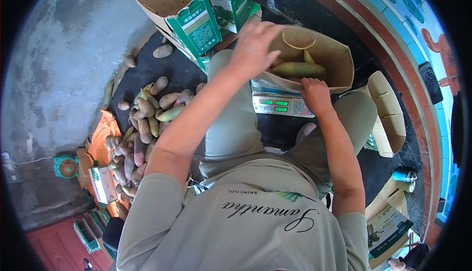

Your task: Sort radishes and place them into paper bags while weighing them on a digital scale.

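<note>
An open-topped brown carton with a yellow cord handle stands before me on a digital scale with green lit displays. Inside it lie long green radishes; one pokes up toward the far wall. My left hand is at the carton's left end, fingers stretched and thumb apart, with nothing seen in it. Whether it touches the rim is hard to tell. My right hand grips the near rim, its fingertips curled over the edge. Part of the carton's floor is hidden by its near wall.
To the left lies a heap of green and reddish-brown radishes, partly on an orange sheet. Green-and-brown cartons stand at the far left. Another open carton is at the right, near a blue can. A curved brick-red edge bounds the right side.
</note>
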Available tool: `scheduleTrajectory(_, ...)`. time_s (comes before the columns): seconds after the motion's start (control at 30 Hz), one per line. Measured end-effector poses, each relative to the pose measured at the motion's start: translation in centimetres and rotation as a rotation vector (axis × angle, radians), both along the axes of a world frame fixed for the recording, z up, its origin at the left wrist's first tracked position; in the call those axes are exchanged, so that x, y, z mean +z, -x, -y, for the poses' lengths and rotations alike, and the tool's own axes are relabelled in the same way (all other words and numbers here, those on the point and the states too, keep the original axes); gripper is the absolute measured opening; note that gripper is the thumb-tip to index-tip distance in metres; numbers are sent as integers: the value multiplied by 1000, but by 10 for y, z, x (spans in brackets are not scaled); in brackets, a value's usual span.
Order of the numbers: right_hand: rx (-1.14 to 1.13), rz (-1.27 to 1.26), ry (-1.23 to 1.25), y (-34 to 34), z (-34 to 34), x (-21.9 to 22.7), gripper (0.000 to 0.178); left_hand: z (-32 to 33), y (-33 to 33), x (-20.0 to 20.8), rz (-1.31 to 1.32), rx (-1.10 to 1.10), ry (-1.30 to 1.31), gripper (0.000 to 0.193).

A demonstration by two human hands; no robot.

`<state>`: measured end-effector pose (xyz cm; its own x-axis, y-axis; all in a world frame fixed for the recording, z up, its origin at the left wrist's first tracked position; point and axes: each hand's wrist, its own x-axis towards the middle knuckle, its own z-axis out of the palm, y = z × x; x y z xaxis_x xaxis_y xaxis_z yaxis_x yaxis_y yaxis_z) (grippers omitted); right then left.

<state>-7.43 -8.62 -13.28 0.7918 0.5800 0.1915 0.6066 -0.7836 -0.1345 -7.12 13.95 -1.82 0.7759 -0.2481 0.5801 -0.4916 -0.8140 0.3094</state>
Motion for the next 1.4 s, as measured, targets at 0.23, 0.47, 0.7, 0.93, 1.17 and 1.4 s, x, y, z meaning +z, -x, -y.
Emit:
scheduleTrajectory(0.23,15,-2,-47,-2,-1,2,22,-121,90,-11,-68,428,230,34)
scheduleTrajectory(0.47,52,-10,-80,-2,-2,8,23,-205,296,-167,-612,792,-83,29)
scheduleTrajectory(0.7,101,41,-77,-5,12,28,29,-170,471,-248,-1572,1157,31,38)
scheduleTrajectory(0.93,-64,69,-73,-24,46,53,22,-117,558,-286,-1833,1195,276,74)
scheduleTrajectory(1.17,-234,-25,-21,-63,125,71,22,-88,571,-307,-1954,931,232,77)
scheduleTrajectory(1.4,-382,-407,-76,-76,165,49,34,-51,586,-371,-1978,623,192,71)
